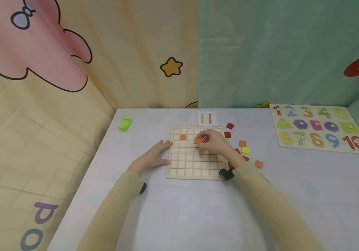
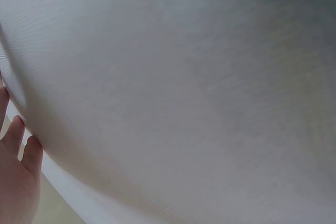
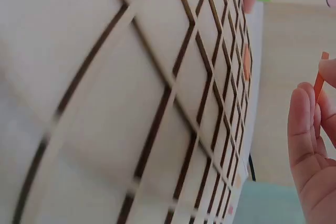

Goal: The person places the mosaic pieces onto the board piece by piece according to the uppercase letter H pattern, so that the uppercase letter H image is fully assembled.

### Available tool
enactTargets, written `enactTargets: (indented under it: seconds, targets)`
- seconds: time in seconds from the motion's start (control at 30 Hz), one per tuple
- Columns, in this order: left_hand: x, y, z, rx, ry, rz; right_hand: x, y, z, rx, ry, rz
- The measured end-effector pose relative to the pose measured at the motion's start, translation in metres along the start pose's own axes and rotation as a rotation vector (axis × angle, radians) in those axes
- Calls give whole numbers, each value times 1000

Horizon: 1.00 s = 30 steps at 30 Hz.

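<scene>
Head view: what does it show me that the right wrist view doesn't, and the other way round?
Only the head view shows the number puzzle and the loose yellow tile to the right of the grid board.

Only the right wrist view shows the palm side of the right hand and the held orange tile nearly edge-on.

Both show the grid board, the placed orange tile on it, the right hand pinching its tile, and at least part of the left hand.

A number puzzle (image 1: 323, 131) lies at right, apparently a lime-green block (image 1: 125, 124) at left.
</scene>
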<state>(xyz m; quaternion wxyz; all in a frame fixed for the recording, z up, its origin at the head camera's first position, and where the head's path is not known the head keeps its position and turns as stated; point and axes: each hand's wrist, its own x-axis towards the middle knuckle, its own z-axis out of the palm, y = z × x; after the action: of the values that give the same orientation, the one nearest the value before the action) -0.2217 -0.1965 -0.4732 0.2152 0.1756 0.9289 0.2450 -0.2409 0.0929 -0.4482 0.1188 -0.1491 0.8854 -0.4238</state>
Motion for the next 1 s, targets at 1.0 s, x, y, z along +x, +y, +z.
enactTargets:
  seconds: [1.0]
  targets:
    - [0,2,0,23,4,-1,49,-19,54,-138,-24,5]
